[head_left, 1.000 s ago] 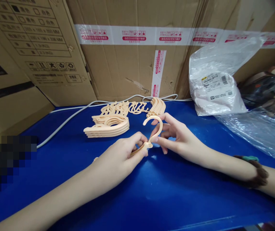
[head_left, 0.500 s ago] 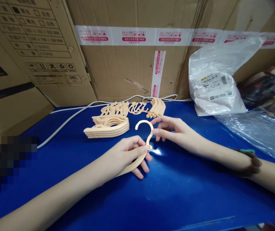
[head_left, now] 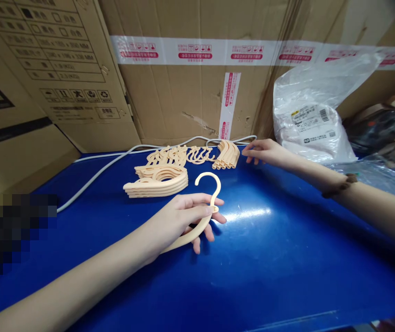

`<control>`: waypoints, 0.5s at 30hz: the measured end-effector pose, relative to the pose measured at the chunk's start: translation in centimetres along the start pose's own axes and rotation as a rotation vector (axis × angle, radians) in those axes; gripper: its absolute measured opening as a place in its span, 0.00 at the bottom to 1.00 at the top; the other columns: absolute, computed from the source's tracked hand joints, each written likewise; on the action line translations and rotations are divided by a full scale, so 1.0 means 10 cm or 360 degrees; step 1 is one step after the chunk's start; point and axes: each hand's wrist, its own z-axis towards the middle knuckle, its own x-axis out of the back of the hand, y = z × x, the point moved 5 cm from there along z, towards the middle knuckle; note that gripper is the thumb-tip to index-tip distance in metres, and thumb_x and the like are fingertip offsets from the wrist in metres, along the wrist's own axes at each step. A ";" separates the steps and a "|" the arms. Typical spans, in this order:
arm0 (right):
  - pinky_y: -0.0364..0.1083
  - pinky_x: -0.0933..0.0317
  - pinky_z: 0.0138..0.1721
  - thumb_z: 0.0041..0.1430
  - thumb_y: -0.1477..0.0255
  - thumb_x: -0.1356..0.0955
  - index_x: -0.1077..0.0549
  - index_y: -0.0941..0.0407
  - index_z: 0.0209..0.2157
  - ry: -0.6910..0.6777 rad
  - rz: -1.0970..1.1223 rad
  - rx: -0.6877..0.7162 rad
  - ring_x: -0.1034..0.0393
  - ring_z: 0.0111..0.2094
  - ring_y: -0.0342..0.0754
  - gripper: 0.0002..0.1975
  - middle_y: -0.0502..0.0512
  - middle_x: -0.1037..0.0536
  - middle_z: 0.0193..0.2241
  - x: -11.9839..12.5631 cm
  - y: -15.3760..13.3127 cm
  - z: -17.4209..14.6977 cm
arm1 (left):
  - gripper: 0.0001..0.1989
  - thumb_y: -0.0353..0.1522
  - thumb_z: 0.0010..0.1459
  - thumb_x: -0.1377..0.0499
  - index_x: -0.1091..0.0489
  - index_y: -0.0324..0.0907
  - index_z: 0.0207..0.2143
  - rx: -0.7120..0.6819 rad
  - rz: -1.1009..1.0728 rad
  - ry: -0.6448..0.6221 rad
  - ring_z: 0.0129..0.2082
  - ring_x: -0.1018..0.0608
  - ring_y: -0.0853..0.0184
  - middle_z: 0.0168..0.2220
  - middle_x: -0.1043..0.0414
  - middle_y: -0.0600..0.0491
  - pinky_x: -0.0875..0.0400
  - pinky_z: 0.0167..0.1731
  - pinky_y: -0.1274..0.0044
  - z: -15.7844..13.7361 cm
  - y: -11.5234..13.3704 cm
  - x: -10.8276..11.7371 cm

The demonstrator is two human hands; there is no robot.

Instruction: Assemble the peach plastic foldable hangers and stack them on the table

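Observation:
My left hand [head_left: 179,213] grips a cream plastic hanger piece [head_left: 197,232] between thumb and fingers, over the middle of the blue table. The piece has a hook standing up past my fingertips and one curved arm running back under my palm. Farther back, my right hand [head_left: 265,151] hangs beside a stack of curved cream hanger arms [head_left: 227,154], just right of it and apart from it. Its fingers are loosely bent, with nothing visible in them. Left of that stack lie several cream hooks [head_left: 197,154] and more hook pieces [head_left: 168,156]. In front of them sits a neat pile of hanger pieces [head_left: 159,186].
Cardboard boxes [head_left: 183,92] stand along the back and left of the blue table [head_left: 252,276]. A white plastic bag [head_left: 311,124] with labels rests at the back right, near clear plastic film [head_left: 384,173]. A grey cable [head_left: 97,177] runs across the back and left.
My right hand has left the hook of the held hanger piece and moved back and right, next to the stack of curved arms. My left hand keeps hold of the piece.

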 end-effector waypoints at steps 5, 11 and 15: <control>0.45 0.44 0.27 0.57 0.61 0.33 0.27 0.58 0.26 0.0028 -0.0242 -0.0027 0.36 0.22 0.44 0.14 0.54 0.26 0.22 -0.04 0.13 0.18 | 0.12 0.30 0.60 0.44 0.30 0.36 0.46 0.0015 -0.0044 0.0048 0.23 0.26 0.74 0.35 0.25 0.48 0.34 0.13 0.86 0.01 -0.01 0.02; 0.45 0.45 0.29 0.59 0.55 0.36 0.26 0.57 0.25 0.0104 -0.0457 -0.0073 0.34 0.25 0.47 0.20 0.54 0.27 0.23 -0.08 0.19 0.35 | 0.14 0.26 0.59 0.45 0.31 0.35 0.47 0.0039 -0.0089 0.0079 0.22 0.27 0.73 0.34 0.26 0.48 0.34 0.12 0.86 0.01 -0.01 0.02; 0.45 0.45 0.28 0.57 0.52 0.36 0.27 0.57 0.22 0.0088 -0.0463 -0.0108 0.35 0.24 0.47 0.24 0.55 0.27 0.22 -0.11 0.20 0.44 | 0.14 0.28 0.59 0.44 0.32 0.35 0.48 0.0038 -0.0107 0.0068 0.22 0.27 0.73 0.34 0.26 0.48 0.34 0.13 0.86 0.02 -0.02 0.03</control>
